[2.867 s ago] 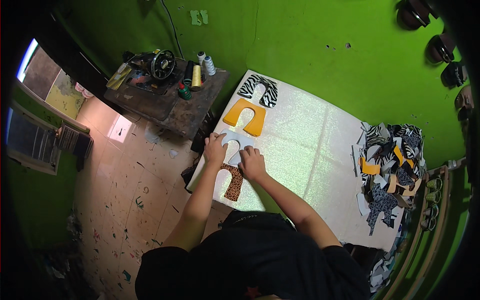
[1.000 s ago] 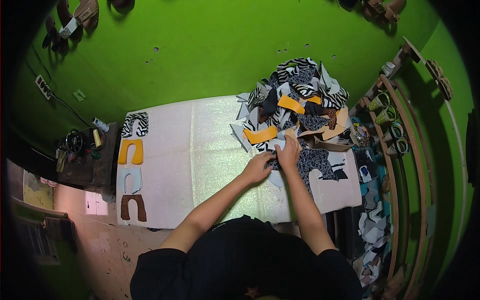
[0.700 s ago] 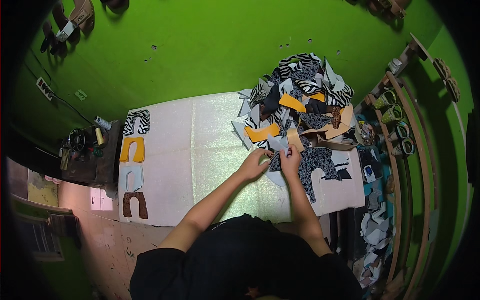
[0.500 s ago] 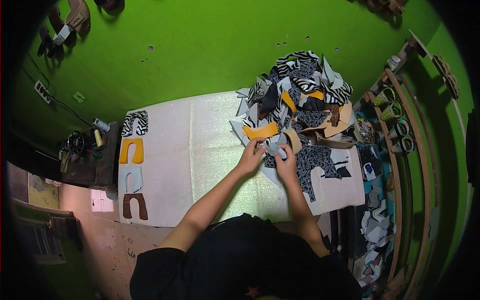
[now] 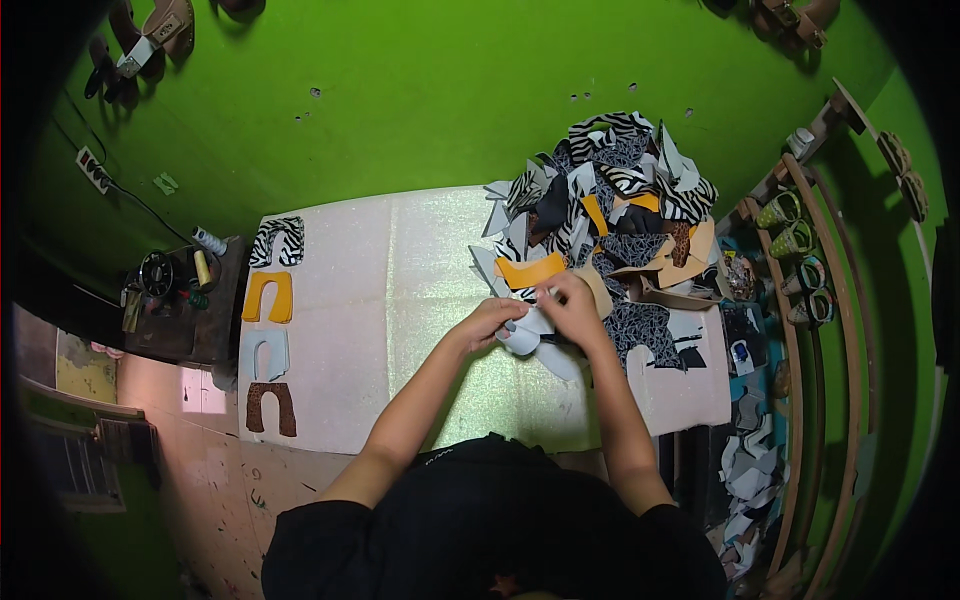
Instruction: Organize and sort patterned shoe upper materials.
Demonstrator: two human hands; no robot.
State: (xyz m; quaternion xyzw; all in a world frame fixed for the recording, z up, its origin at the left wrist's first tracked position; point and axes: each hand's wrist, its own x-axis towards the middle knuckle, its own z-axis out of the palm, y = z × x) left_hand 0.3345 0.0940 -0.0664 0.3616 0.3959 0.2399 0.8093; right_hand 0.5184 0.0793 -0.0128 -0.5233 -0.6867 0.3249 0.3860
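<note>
Near the table's front middle, my left hand point(image 5: 487, 322) is closed on a pale grey cut piece point(image 5: 520, 342), which hangs curled below the fingers. Close on its right, my right hand point(image 5: 572, 308) pinches at the upper part of the same piece. The fingers hide much of its outline. Just beyond the hands lies a yellow cut piece point(image 5: 530, 270), at the near edge of a tall heap of scraps point(image 5: 610, 200) in zebra, grey-patterned, orange and tan. Along the table's left edge lie U-shaped pieces: zebra point(image 5: 277, 242), yellow point(image 5: 267, 297), light grey point(image 5: 265, 355) and brown spotted point(image 5: 271, 408).
A pale sheet covers the table point(image 5: 340, 300). Left of it stands a dark sewing machine table point(image 5: 190, 325) with thread spools. Sandals hang on a wooden rack point(image 5: 800, 240) at the right, above a pile of scraps point(image 5: 750, 470). A green wall point(image 5: 420, 100) closes the far side.
My hands have drawn apart a little; the right one has turned over and risen to the piece's upper part. The pale grey piece now hangs lower and shows more. The view has shifted slightly.
</note>
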